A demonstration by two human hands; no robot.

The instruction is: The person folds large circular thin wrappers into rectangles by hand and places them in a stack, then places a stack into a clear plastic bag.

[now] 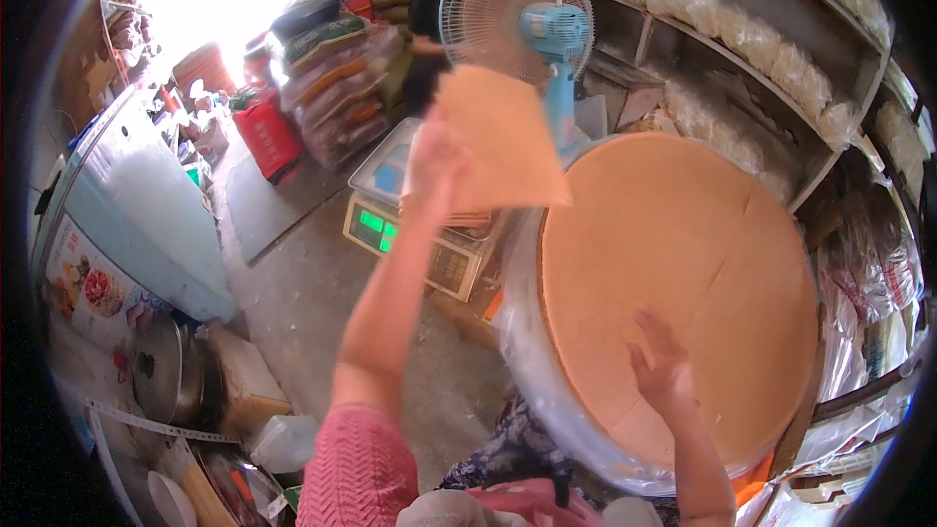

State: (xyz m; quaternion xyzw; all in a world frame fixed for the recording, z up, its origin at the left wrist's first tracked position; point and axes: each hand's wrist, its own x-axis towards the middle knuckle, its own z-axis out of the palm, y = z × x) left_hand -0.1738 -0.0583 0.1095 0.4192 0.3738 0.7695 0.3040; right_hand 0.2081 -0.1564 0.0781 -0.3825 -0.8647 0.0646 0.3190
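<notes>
My left hand (438, 157) grips a folded tan sheet (505, 139), possibly a thin pancake, by its left edge. The sheet is raised over a digital weighing scale (413, 252) with lit green digits. Folded edges of similar sheets (468, 219) show on the scale's metal tray (364, 179), partly hidden by my arm and the held sheet. To the right lies a large round stack of tan sheets (659, 234), its top crossed by a straight crease. My right hand (662, 362) is over its lower part, fingers spread; whether it touches is unclear.
A blue fan (560, 29) stands behind the stack. Clear plastic wrap (534, 351) surrounds the stack's near side. Shelves with bagged goods (732, 22) line the right. A pale blue chest (139, 190), a metal pot (157, 369) and a red bag (267, 132) are at left.
</notes>
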